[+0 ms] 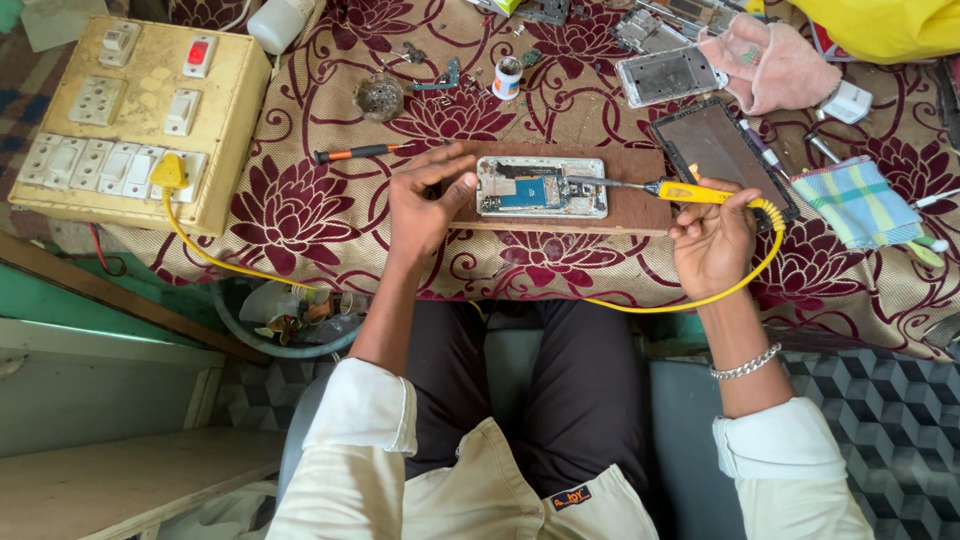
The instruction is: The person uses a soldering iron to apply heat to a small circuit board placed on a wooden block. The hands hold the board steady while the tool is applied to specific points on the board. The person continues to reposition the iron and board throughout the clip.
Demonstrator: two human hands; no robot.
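Head view: my right hand (712,238) grips a yellow soldering iron (668,189), its tip over the right end of an opened phone (541,187). The phone lies on a brown wooden board (635,207) on the cloth-covered surface (330,215). My left hand (425,205) holds nothing, fingers loosely curled, fingertips touching the phone's left edge. An orange-handled screwdriver (362,152) lies left of the phone. A yellow switchboard (130,115) sits further left.

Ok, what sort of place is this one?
Probably a small phone repair bench. The right hand holds a yellow soldering iron over an opened phone that the left hand steadies. More phone frames, a loose screen and a switchboard lie on the flowered cloth.
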